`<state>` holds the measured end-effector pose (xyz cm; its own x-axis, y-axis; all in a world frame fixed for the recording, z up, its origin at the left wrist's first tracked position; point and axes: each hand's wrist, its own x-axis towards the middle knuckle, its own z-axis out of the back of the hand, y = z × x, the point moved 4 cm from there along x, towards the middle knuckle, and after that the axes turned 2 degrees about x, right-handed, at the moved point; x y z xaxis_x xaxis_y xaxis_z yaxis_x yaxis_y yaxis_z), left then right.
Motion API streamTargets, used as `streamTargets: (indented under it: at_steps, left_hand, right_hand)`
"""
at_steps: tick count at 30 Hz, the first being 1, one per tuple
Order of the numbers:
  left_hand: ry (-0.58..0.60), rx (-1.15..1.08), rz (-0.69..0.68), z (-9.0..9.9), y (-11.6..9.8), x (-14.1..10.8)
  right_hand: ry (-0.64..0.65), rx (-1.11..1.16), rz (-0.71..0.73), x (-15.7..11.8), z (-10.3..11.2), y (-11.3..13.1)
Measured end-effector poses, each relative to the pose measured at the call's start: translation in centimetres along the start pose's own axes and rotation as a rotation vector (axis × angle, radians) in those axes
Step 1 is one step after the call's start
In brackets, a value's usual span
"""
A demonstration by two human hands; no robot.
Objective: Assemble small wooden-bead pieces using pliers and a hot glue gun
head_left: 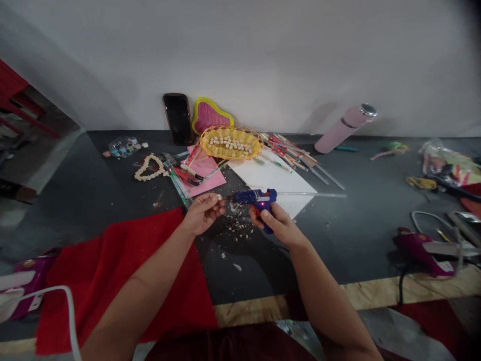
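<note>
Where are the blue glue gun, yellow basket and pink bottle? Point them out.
Blue glue gun [252, 197], head view: on its body.
Yellow basket [230, 156], head view: on its front wall.
Pink bottle [337, 134], head view: on its side.

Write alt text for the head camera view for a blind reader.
A person's right hand grips a blue glue gun, its nozzle toward a small pale piece pinched in the left hand. Beyond them on a dark table are a yellow basket of pale pieces, a phone and a pink bottle.

Right hand [276, 221] grips the blue glue gun [257, 197], nozzle [228, 198] right by the small pale piece [219, 197] the left hand [203, 214] pinches!
</note>
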<state>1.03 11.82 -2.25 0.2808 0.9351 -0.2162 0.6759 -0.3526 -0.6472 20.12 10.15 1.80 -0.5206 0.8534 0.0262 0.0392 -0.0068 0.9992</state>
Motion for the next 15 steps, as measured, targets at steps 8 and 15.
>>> streamTargets:
  at_steps: [8,15]
  left_hand:
    - [-0.011,-0.002,-0.006,-0.2,-0.2,0.0]
    - [-0.024,-0.074,-0.009,-0.4,-0.4,0.0]
  right_hand:
    - [-0.037,0.091,-0.014,-0.2,0.2,-0.3]
    - [-0.502,0.238,-0.106,-0.9,5.1,-1.6]
